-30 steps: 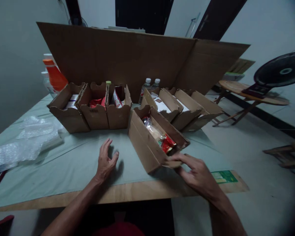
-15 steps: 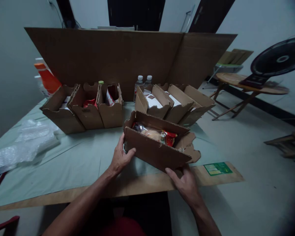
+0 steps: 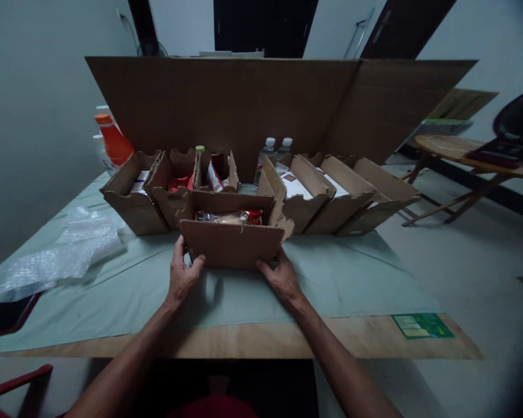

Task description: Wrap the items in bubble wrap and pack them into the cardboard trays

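While pressed against both short ends of an open corrugated cardboard box at frame centre, left hand and right hand curled partly closed, fingers on its rough brown walls. Crinkly red and clear packets inside. Resting on pale green cloth over the plywood worktop. Behind, two rows of similar boxes, two clear plastic bottles, tall flat cardboard sheet. Orange-capped bottle upper left; glossy bubble wrap left; green label lower right.
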Action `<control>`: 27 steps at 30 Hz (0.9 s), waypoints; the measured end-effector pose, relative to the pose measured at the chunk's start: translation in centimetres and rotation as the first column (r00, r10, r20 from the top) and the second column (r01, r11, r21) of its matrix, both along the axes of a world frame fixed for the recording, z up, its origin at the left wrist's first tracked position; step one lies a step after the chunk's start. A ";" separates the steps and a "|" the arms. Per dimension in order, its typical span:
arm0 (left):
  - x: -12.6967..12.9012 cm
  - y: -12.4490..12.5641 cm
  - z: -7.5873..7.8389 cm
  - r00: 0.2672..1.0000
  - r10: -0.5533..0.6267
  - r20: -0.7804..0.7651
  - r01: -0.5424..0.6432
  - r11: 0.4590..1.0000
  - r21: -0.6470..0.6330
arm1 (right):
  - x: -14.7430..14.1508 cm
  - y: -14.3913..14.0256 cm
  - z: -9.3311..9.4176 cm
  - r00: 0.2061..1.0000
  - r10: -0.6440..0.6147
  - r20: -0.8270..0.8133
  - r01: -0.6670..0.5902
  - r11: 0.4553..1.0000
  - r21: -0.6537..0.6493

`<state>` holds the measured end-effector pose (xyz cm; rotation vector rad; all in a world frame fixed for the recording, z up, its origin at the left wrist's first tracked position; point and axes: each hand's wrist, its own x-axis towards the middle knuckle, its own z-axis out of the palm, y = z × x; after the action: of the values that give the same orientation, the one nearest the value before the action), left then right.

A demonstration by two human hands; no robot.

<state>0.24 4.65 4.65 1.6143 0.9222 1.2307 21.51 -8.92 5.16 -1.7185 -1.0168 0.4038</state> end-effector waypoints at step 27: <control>-2.0 0.1 -4.5 0.990 0.106 -0.088 -0.102 0.994 0.047 | -1.3 0.1 -1.8 0.964 0.009 0.264 -0.005 1.000 -0.015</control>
<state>-1.77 4.75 0.14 1.6846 1.0550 1.2647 20.17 -8.84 3.33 -1.8150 -1.2133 0.1883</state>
